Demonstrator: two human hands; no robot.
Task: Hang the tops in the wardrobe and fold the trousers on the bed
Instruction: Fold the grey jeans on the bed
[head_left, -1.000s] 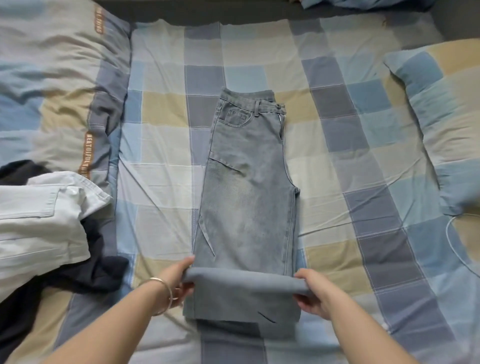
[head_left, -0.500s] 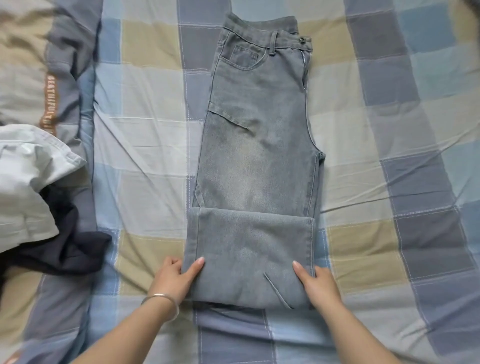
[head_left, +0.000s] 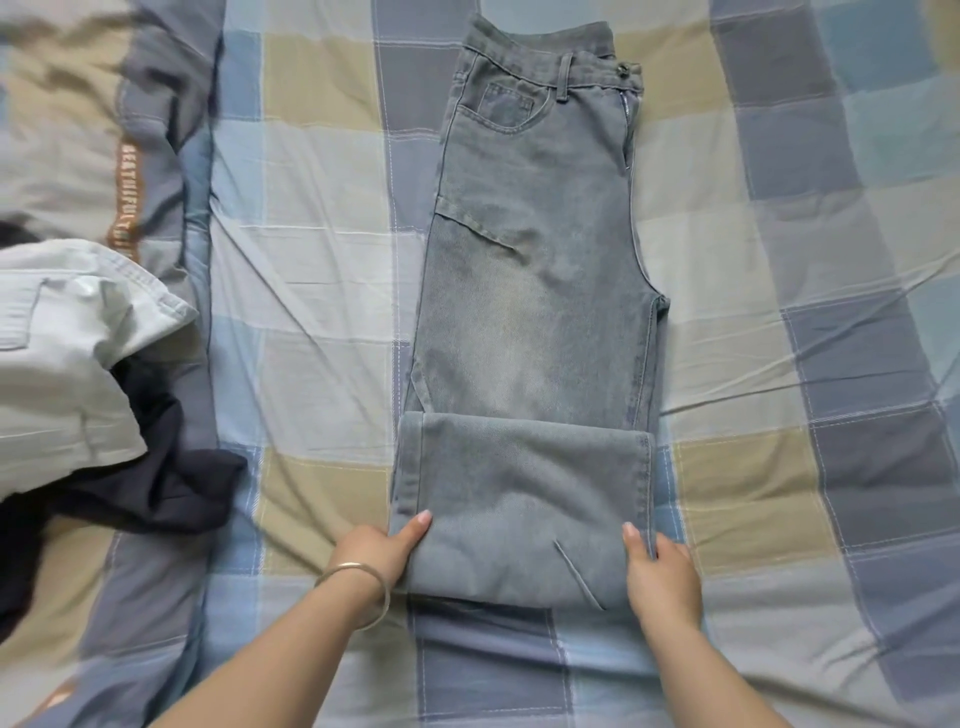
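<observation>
Since half a second ago both hands have slid a little nearer the person along the folded cuff end, and the view has dipped so the waistband now sits close to the top edge.

The grey jeans (head_left: 535, 322) lie flat on the bed (head_left: 779, 467), folded lengthwise with 1 leg over the other. Their long axis runs straight away from the person: waistband, button and coin pocket at the far end, the hem end doubled back toward the waist at the near end. That doubled flap covers the lower part of the legs, its free edge lying square across them.

The left hand (head_left: 379, 551) holds the near-left corner of the flap, thumb on top of the denim and fingers tucked out of sight at the fold. The right hand (head_left: 662, 566) holds the near-right corner the same way, thumb lying along the side seam. Each grip is clamped on the jeans. A thin bangle (head_left: 363, 587) circles the left wrist.

Left of the jeans, well apart, a pale striped shirt (head_left: 57, 374) lies crumpled over a dark garment (head_left: 156, 488), beside a rumpled quilt with a lettered orange band. Checked sheet lies bare on both sides of the jeans, wider on the right, and a strip of it shows between the near fold and the person's arms.
</observation>
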